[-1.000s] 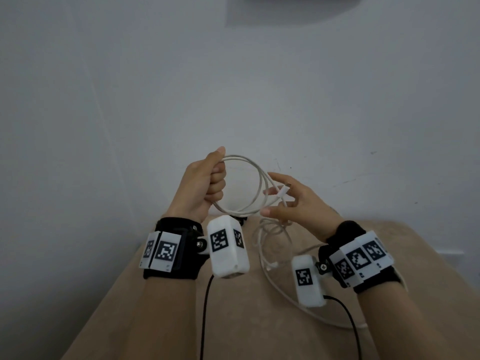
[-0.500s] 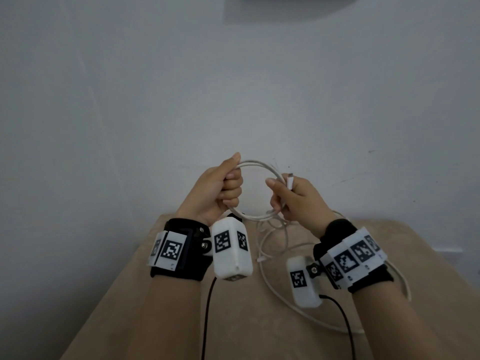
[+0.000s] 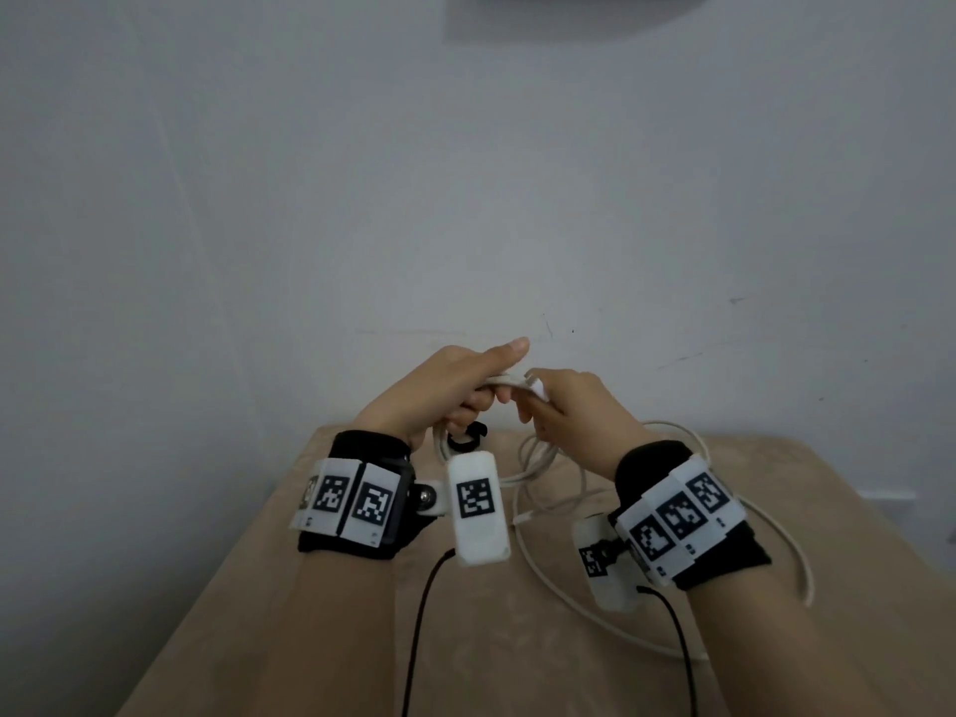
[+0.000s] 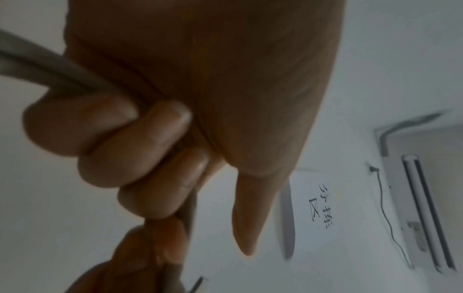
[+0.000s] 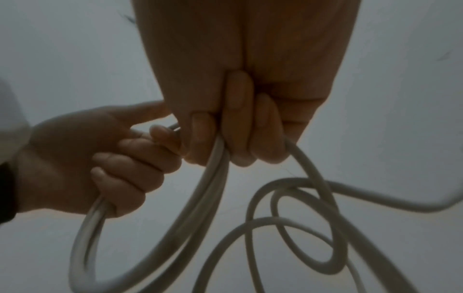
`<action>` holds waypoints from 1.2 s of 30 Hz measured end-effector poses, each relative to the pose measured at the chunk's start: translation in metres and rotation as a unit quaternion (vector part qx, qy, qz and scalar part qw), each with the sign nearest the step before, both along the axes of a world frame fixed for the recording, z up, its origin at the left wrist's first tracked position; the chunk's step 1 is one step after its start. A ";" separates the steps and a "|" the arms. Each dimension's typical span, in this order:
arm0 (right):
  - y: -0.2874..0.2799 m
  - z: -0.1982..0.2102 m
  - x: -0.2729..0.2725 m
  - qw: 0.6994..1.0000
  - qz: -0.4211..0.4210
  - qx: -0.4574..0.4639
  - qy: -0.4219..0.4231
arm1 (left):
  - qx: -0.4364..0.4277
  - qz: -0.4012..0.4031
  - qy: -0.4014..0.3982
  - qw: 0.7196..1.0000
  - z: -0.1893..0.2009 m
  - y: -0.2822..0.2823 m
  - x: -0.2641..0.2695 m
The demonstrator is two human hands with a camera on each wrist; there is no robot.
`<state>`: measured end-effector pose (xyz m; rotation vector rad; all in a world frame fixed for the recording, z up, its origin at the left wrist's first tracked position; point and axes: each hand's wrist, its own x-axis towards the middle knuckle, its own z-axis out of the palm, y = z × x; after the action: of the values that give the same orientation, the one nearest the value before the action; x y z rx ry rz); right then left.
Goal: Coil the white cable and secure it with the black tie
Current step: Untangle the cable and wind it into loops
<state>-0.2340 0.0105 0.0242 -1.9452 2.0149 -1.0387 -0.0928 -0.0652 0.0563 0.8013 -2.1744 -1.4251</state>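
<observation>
Left hand [image 3: 439, 393] and right hand [image 3: 579, 411], fingers curled, both grip the white cable [image 5: 200, 198]; loose loops hang below the right hand toward the table [image 3: 310, 587].

a beige table [image 3: 310, 587] against the wall carries loose loops of white cable [image 3: 564, 587].

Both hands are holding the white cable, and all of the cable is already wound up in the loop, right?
Not all of it. Both the left hand and right hand do hold the white cable, but the head view shows loose cable lying on the table, not yet wound in.
</observation>
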 end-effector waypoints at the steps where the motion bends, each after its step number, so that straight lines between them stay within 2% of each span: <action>1: 0.000 0.000 0.001 1.000 -0.004 0.008 0.014 | -0.017 0.000 -0.018 1.000 0.000 0.001 -0.001; 7: -0.005 -0.001 0.003 0.997 -0.024 0.041 0.053 | -0.120 -0.019 -0.066 0.990 0.000 0.007 -0.008; 11: -0.002 0.001 0.002 1.000 -0.018 -0.015 0.021 | -0.134 -0.024 -0.012 0.991 -0.003 0.004 -0.008; 12: 0.000 0.001 -0.001 0.999 -0.011 -0.032 -0.004 | -0.130 -0.016 0.006 0.991 -0.003 0.002 -0.007; 14: 0.003 0.003 -0.007 0.992 0.020 -0.048 -0.117 | -0.110 0.008 0.048 0.993 -0.005 -0.002 -0.004; 16: 0.008 0.008 -0.012 0.968 0.058 -0.059 -0.236 | -0.076 0.028 0.095 0.992 -0.005 -0.006 0.000; 20: 0.011 0.012 -0.022 0.918 0.079 -0.097 -0.376 | -0.026 0.048 0.167 0.984 -0.006 -0.014 0.006; 21: 0.010 0.011 -0.025 0.917 0.066 -0.108 -0.378 | -0.017 0.050 0.180 0.982 -0.006 -0.015 0.006; 24: 0.008 0.004 -0.034 0.956 0.019 -0.098 -0.274 | 0.004 0.053 0.215 0.975 -0.007 -0.017 0.008; 29: 0.007 -0.006 -0.038 0.980 0.040 0.034 -0.191 | 0.026 0.074 0.257 0.963 -0.006 -0.021 0.011; 32: 0.007 -0.009 -0.040 0.979 0.006 -0.006 -0.203 | 0.038 0.093 0.270 0.958 -0.007 -0.023 0.015; 36: 0.006 -0.016 -0.057 0.960 -0.173 -0.098 -0.197 | 0.064 0.128 0.310 0.940 -0.006 -0.032 0.029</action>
<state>-0.2906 0.0166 0.0078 -1.3331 2.1152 -1.6119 -0.0635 -0.0970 0.0502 0.5496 -1.4610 -1.4444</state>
